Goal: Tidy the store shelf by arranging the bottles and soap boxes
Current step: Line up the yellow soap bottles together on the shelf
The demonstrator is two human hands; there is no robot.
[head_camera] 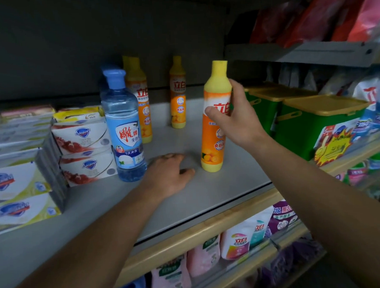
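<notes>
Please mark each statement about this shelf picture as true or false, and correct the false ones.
1. The right hand grips a yellow-capped bottle. True.
2. That bottle lies on its side. False: it stands upright on the shelf.
3. The left hand holds the blue bottle. False: it rests on the shelf beside it, holding nothing.
4. Soap boxes are stacked left of the blue bottle. True.
5. The green tubs stand left of the soap boxes. False: they stand at the right, beyond the right hand.
</notes>
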